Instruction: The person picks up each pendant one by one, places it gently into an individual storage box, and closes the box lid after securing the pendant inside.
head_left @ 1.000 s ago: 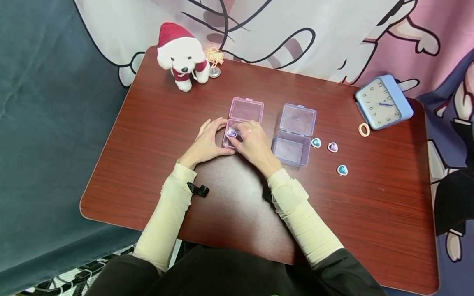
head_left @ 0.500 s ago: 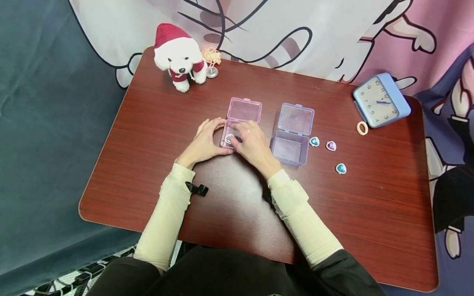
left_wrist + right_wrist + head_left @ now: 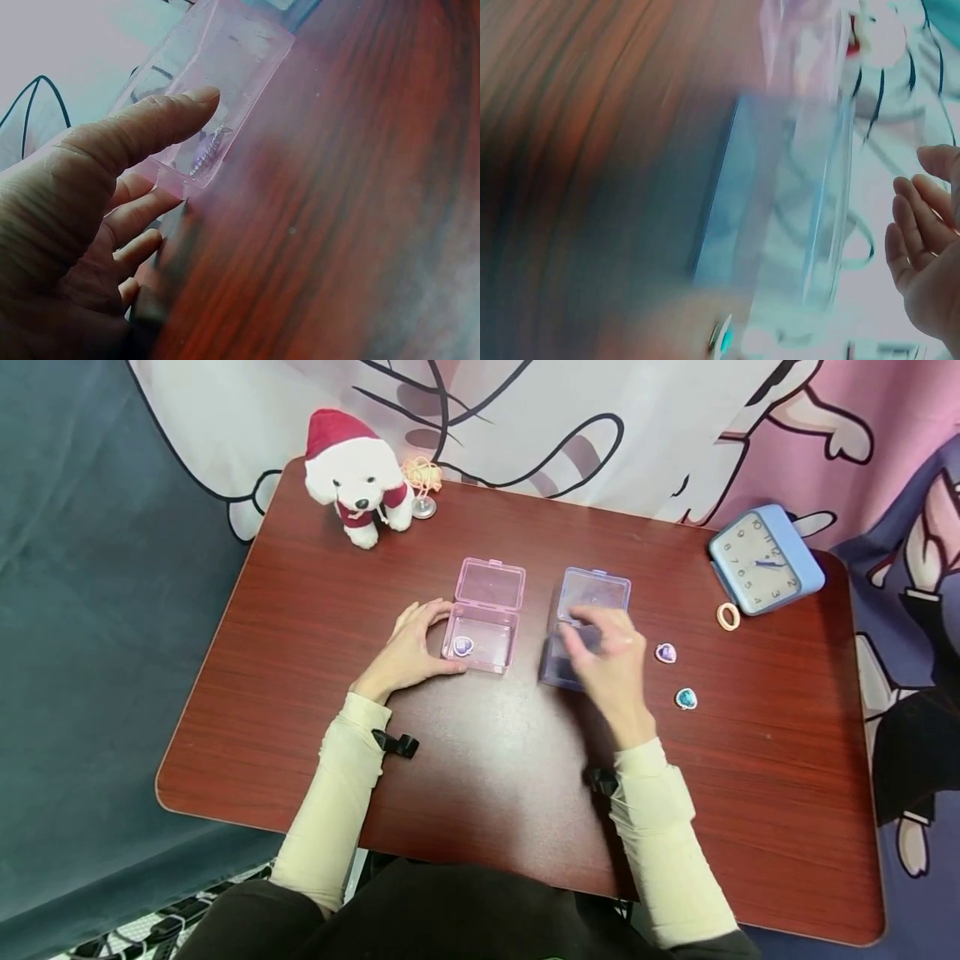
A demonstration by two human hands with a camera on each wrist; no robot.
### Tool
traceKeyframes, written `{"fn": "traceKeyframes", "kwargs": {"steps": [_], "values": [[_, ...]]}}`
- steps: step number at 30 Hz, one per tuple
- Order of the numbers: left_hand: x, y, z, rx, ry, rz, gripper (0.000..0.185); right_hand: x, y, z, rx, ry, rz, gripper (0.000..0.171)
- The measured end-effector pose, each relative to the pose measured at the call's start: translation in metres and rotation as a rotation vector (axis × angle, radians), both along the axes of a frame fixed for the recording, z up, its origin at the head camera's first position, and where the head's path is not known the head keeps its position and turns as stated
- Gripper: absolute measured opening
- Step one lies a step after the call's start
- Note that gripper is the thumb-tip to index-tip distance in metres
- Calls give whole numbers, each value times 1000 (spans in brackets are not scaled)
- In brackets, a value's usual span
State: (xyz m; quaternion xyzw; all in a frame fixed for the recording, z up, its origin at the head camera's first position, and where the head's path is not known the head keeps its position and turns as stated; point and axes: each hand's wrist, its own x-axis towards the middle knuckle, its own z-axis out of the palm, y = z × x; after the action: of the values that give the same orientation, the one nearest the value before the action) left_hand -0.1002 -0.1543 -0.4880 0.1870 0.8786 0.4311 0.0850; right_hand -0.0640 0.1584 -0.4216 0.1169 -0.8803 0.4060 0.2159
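Observation:
An open pink plastic box [image 3: 487,614] lies on the red-brown table [image 3: 315,718] with a purple heart gem [image 3: 463,646] in its tray. My left hand [image 3: 408,650] rests at the box's left side, fingers relaxed. In the left wrist view its thumb [image 3: 150,124] lies straight along the pink box [image 3: 232,60], beside the gem [image 3: 206,154]. My right hand [image 3: 609,658] hovers, blurred, over the open blue box [image 3: 592,589] and holds nothing. The right wrist view shows the empty hand [image 3: 926,247] beside the blue box [image 3: 780,210]. A purple gem [image 3: 665,652] and a teal gem [image 3: 686,697] lie just to its right.
A plush dog in a red hat [image 3: 356,477] and a small metal piece with orange cord [image 3: 422,485] stand at the back left. A blue clock [image 3: 765,568] and an orange ring [image 3: 727,615] are at the back right. Cartoon cloth hangs behind.
My right hand let the purple gem drop into the pink box and swung right over the blue box, covering one teal gem. The left hand stayed put.

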Motion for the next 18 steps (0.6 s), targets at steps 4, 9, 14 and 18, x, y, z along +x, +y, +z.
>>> {"fn": "traceKeyframes", "kwargs": {"steps": [4,9,14,18], "values": [[1,0,-1,11,8,1,93,8,41,-11,-50,-26,-191,21],[1,0,-1,17,22,-3,93,19,82,-31,-40,-135,-368,29],[1,-1,-2,17,12,12,92,23,106,-42,27,-280,-393,44],[1,1,-2,18,13,2,92,23,116,-46,83,-383,-387,50]]}}
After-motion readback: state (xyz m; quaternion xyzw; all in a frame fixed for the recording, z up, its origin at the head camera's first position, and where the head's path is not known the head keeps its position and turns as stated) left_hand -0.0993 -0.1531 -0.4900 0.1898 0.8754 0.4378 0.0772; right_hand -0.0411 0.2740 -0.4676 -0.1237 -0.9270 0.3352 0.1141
